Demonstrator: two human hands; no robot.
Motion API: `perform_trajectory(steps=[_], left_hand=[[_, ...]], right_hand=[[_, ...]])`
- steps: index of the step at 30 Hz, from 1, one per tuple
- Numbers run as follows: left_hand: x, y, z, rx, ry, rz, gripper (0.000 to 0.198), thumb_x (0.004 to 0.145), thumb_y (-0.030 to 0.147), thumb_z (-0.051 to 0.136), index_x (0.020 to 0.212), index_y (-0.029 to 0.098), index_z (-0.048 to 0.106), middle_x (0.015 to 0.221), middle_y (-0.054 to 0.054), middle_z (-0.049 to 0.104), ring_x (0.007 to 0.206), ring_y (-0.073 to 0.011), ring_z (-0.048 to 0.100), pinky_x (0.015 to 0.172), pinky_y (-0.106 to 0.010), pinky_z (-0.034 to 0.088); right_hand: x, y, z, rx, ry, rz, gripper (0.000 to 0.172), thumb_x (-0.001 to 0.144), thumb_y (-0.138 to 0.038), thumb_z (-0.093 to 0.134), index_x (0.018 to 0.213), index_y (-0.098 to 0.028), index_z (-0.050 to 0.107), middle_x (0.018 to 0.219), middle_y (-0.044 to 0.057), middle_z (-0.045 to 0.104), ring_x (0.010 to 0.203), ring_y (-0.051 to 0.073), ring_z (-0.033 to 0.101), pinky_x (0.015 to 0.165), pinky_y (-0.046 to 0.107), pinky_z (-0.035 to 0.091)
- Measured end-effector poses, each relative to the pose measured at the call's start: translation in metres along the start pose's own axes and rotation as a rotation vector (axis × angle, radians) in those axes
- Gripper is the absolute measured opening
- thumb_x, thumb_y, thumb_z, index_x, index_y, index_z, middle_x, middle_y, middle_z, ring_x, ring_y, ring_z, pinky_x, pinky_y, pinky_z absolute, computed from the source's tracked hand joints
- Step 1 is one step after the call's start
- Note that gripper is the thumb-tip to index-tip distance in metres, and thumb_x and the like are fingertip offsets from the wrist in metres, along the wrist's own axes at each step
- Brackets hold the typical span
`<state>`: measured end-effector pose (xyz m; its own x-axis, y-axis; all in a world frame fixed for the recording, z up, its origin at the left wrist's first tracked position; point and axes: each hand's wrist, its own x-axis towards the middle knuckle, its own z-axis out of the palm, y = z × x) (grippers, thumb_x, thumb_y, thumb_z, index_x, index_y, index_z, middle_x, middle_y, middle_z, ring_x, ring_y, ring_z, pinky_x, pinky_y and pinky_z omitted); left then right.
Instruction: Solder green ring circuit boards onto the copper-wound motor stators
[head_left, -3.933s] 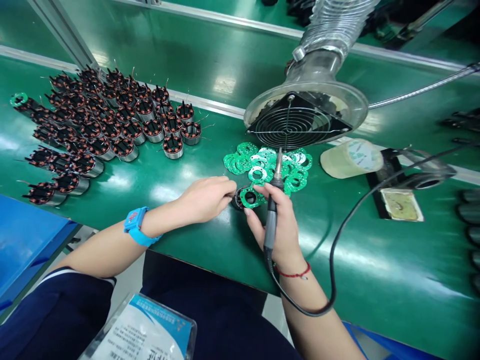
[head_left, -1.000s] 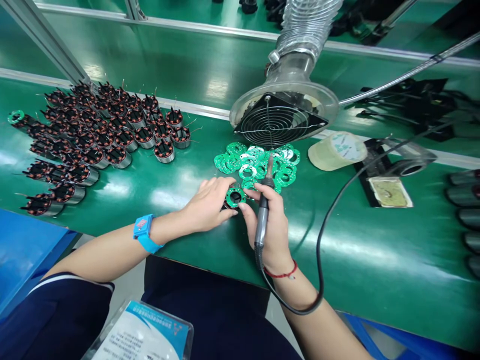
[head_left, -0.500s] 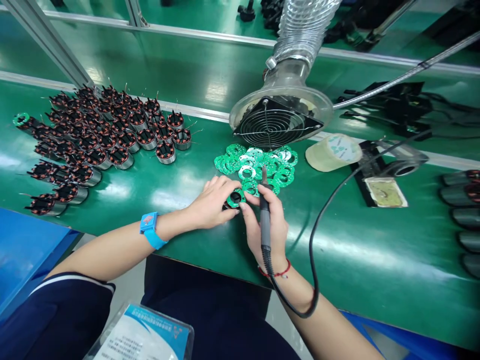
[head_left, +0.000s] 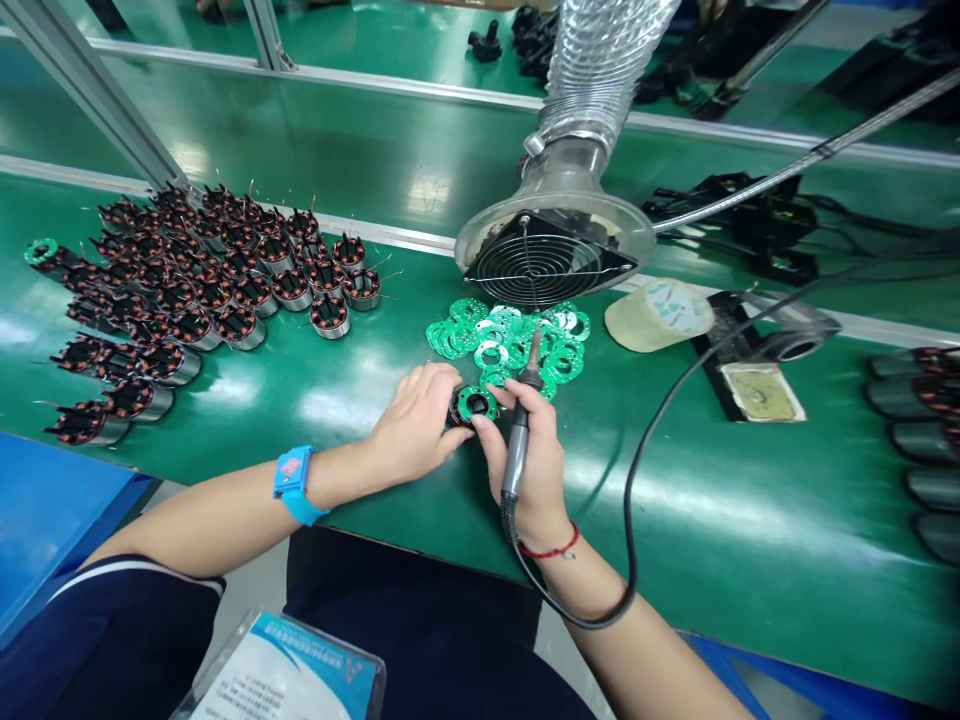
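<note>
The head camera looks from above the person's lap, forward and steeply down at the tabletop (head_left: 750, 530), whose front edge runs aslant. It sits near: a badge (head_left: 296, 665) fills the bottom edge, left hand (head_left: 418, 425) and right hand (head_left: 531, 450) lie mid-view, a fan (head_left: 544, 258) beyond.

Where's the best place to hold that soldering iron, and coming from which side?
Probably by the grey handle, from the person's right, as the right hand does. The handle is long and slim, the metal tip points forward, and the black cable trails from the near end.
</note>
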<state>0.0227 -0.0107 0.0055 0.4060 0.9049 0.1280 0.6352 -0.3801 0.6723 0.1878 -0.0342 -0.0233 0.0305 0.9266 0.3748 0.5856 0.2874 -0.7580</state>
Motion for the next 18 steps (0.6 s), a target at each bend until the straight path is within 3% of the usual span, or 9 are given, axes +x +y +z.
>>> perform_trajectory(steps=[4,9,12,15,18], left_hand=[[-0.004,0.003,0.002,-0.058,-0.03,-0.001,0.042,0.086,0.023,0.058,0.124,0.011,0.043,0.134,-0.021,0.051,0.127,-0.0325,0.046,0.108,-0.053,0.039],[0.003,-0.007,-0.008,-0.158,-0.103,0.054,0.037,0.086,0.021,0.059,0.12,0.016,0.047,0.136,-0.017,0.053,0.13,-0.0276,0.047,0.11,-0.05,0.038],[0.009,-0.013,-0.014,-0.123,-0.138,0.063,0.042,0.083,0.026,0.065,0.12,0.017,0.048,0.139,-0.018,0.05,0.13,-0.0301,0.046,0.109,-0.052,0.038],[0.014,-0.014,-0.015,-0.047,-0.167,0.106,0.067,0.078,0.028,0.071,0.135,0.015,0.039,0.146,-0.022,0.042,0.134,-0.0342,0.04,0.109,-0.055,0.035],[0.016,-0.009,-0.014,0.035,-0.228,0.119,0.06,0.081,0.025,0.069,0.134,0.017,0.042,0.134,-0.017,0.055,0.122,-0.0324,0.051,0.101,-0.052,0.041]], right_hand=[[0.001,-0.001,0.001,-0.002,-0.016,-0.007,0.042,0.089,-0.034,0.062,0.128,-0.025,0.048,0.116,0.01,0.068,0.109,0.025,0.066,0.095,0.048,0.053],[0.003,-0.001,0.003,0.013,-0.01,-0.027,0.043,0.089,-0.034,0.062,0.129,-0.025,0.048,0.114,0.009,0.068,0.107,0.025,0.067,0.093,0.046,0.054],[0.005,-0.002,-0.001,0.019,-0.039,-0.03,0.045,0.089,-0.036,0.062,0.13,-0.025,0.047,0.113,0.009,0.068,0.106,0.025,0.067,0.094,0.046,0.053],[0.012,-0.003,-0.015,0.014,0.006,-0.012,0.046,0.09,-0.037,0.06,0.132,-0.024,0.045,0.118,0.011,0.067,0.111,0.025,0.065,0.098,0.048,0.05],[0.03,0.002,-0.04,-0.072,0.11,-0.015,0.047,0.09,-0.038,0.058,0.133,-0.023,0.045,0.121,0.012,0.065,0.113,0.026,0.062,0.099,0.049,0.048]])
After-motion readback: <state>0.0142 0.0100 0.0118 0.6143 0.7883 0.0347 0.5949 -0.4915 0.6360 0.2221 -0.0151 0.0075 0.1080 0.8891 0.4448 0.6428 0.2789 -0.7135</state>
